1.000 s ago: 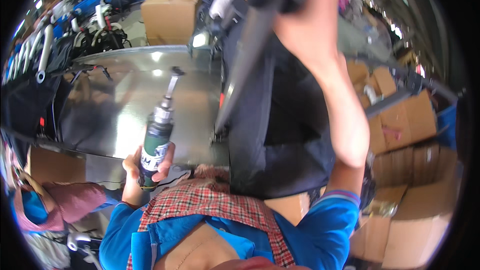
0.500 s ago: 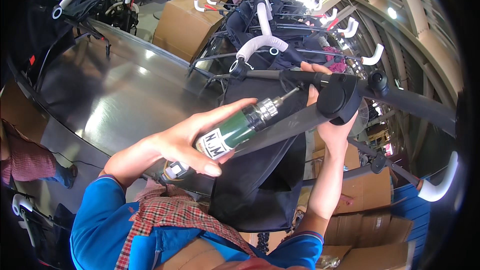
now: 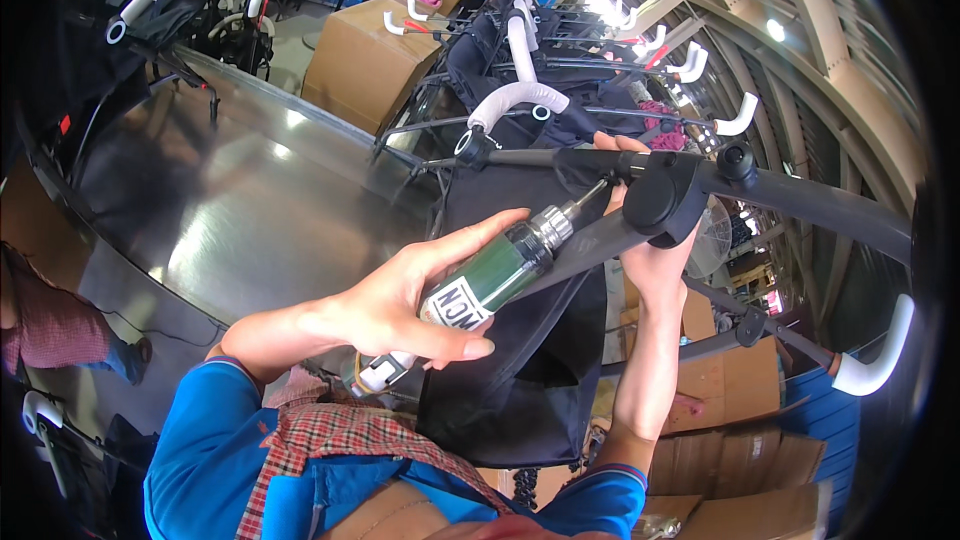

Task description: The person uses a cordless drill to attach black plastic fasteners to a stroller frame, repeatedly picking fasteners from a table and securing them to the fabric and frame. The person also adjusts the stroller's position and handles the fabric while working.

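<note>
A green electric screwdriver [image 3: 512,262] with a metal nose lies in the grip of my left hand [image 3: 400,295], tilted up to the right. Its bit reaches the dark tube just left of a black plastic joint [image 3: 657,202]; whether it sits in a screw is too small to tell. My right hand [image 3: 652,265] is behind that joint, with fingertips over the top of the tube and the thumb below, closed on the stroller frame [image 3: 800,198]. Black fabric [image 3: 520,340] hangs under the frame. The joint hides part of the right palm.
A shiny metal table [image 3: 270,170] extends to the left. Behind it stand a large cardboard box [image 3: 365,60] and more stroller frames with white curved handles [image 3: 735,115]. Flattened cartons [image 3: 740,460] are at lower right. Another person's checked garment [image 3: 55,310] shows at far left.
My left hand has moved the screwdriver a little right and turned its body; the bit now meets the tube by the joint. The frame and right hand have shifted slightly in view.
</note>
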`<action>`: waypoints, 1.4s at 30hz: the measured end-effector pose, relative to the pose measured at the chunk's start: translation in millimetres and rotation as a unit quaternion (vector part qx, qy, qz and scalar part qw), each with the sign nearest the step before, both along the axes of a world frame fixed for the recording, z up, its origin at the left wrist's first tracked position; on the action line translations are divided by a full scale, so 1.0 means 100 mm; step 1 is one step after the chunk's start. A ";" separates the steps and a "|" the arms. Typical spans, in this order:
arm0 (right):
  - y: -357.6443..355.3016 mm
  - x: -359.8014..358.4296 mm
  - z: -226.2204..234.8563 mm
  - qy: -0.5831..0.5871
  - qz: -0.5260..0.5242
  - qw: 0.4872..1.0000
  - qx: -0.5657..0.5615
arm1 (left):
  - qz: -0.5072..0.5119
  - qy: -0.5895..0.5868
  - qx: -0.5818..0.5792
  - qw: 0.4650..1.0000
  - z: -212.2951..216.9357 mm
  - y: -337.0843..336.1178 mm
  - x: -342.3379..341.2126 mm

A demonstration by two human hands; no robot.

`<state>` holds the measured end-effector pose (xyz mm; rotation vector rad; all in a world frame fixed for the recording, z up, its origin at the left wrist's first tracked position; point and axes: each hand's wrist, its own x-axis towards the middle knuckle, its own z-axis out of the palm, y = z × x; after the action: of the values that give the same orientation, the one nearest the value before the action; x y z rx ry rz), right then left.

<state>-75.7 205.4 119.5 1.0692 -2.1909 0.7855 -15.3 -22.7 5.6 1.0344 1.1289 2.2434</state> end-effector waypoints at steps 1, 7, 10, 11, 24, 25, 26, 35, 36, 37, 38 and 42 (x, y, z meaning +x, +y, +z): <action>0.01 0.01 0.01 0.000 0.000 1.000 0.006 | -0.029 -0.026 0.029 0.999 -0.01 0.03 0.01; 0.07 0.05 0.02 0.021 0.001 0.999 0.046 | -0.160 -0.210 0.140 0.954 -0.03 0.11 0.02; 0.13 0.04 0.03 0.063 0.000 0.996 0.066 | -0.249 -0.245 0.233 0.908 -0.25 0.15 -0.05; 0.25 0.15 0.05 0.057 -0.079 0.988 0.119 | -0.290 -0.254 0.282 0.878 -0.31 0.14 -0.06; 4.34 -0.24 -3.75 -0.280 -0.119 0.865 -0.399 | 0.227 -0.546 -0.106 0.800 -2.89 0.07 0.99; 5.15 -0.12 -4.12 -0.339 -0.120 0.874 -0.326 | 0.166 -0.553 -0.129 0.806 -2.96 0.30 0.93; 4.55 -0.30 -4.61 -0.459 -0.114 0.805 -0.357 | 0.201 -0.551 -0.150 0.796 -2.86 0.24 1.16; 1.98 -0.39 -4.97 -0.667 0.018 0.660 -0.346 | 0.266 -0.624 -0.080 0.730 -3.08 0.15 2.20; 1.72 -0.47 -4.94 -0.670 0.037 0.659 -0.340 | 0.287 -0.627 -0.087 0.719 -2.99 0.17 2.18; 1.41 -0.53 -4.92 -0.671 0.057 0.659 -0.334 | 0.308 -0.630 -0.094 0.706 -2.88 0.20 2.15; 1.08 -0.59 -4.87 -0.671 0.079 0.660 -0.328 | 0.327 -0.634 -0.100 0.694 -2.77 0.18 2.10; -0.46 -0.64 -4.40 -0.676 0.190 0.619 -0.352 | 0.340 -0.551 -0.081 0.757 -3.42 -0.09 2.13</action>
<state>-139.4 159.5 -320.6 0.4072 -2.0364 3.1031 197.8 -31.5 -336.8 -0.9205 1.1070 2.4732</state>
